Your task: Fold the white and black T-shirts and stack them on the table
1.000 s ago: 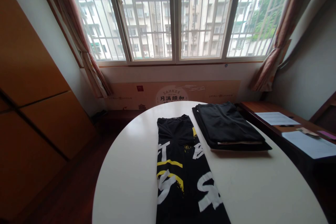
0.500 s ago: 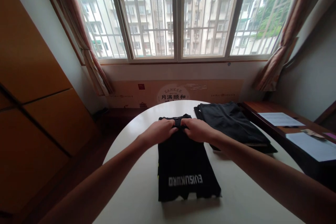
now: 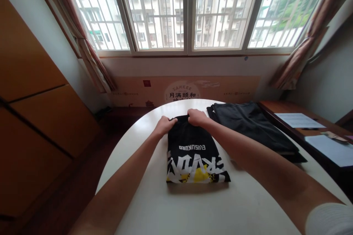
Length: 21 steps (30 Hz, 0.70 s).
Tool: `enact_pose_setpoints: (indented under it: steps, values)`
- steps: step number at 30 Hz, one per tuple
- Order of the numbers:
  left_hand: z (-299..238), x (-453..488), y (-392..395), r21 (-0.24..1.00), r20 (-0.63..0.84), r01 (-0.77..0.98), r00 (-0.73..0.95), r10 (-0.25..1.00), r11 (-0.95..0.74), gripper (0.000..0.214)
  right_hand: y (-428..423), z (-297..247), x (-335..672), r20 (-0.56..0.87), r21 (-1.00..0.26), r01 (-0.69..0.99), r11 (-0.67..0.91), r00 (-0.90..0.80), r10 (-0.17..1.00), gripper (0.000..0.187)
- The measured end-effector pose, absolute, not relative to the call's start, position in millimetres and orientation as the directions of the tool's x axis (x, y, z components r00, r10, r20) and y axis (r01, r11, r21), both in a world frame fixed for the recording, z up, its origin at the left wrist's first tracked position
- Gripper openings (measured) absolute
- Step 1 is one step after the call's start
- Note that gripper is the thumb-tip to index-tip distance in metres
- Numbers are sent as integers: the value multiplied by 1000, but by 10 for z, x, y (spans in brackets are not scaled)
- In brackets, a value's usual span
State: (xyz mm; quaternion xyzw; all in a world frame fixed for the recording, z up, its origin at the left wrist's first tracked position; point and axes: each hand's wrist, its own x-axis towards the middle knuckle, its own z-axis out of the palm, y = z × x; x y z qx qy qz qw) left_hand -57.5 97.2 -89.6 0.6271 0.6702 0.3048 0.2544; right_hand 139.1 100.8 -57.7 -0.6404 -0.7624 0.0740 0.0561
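Observation:
A folded black T-shirt (image 3: 193,136) lies on the round white table (image 3: 143,202). White lettering and a yellow patch show upside down on its near half. At its far left corner my left hand (image 3: 166,124) pinches the cloth between thumb and fingers. Further right along the same far edge, my right hand (image 3: 197,118) is closed on the cloth, its fingertips partly hidden. To the right of the shirt lies a stack of folded dark clothes (image 3: 248,126), partly behind my right forearm.
A dark wooden desk (image 3: 271,108) with paper sheets (image 3: 299,120) stands beyond the table on the right. A barred window (image 3: 190,11) with tied curtains (image 3: 88,58) is ahead. Brown cabinets (image 3: 33,117) line the left side.
The shirt's far part has been folded over, so the big white and yellow print now shows and the shirt looks shorter. My hands have moved apart to its far edge.

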Motion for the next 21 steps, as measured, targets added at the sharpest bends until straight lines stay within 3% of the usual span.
enact_pose_setpoints:
  steps: [3, 6, 10, 15, 17, 21]
  values:
    - [-971, -632, 888, 874, 13, 482, -134, 991, 54, 68, 1057, -667, 1369, -7, -187, 972, 142, -146, 989, 36]
    - [-928, -624, 775, 932, -58, 353, -93, 994, 87, 82, 1064, -736, 1350, -1, -186, 977, 106, -108, 994, 35]
    - [-758, -564, 597, 909, -139, 389, -55, 989, 149, 72, 1019, -824, 1332, 40, -175, 981, 88, -83, 996, 37]
    - [-570, -503, 286, 839, -338, 510, 213, 917, 191, 36, 933, -942, 1322, 107, -156, 984, 89, -73, 992, 39]
    - [-562, -499, 135, 821, -345, 538, 204, 916, 189, 38, 909, -984, 1322, 129, -157, 983, 99, -79, 988, 38]
    - [-629, -554, -133, 877, -294, 422, 98, 951, 228, 66, 884, -1059, 1330, 166, -164, 979, 118, -91, 982, 36]
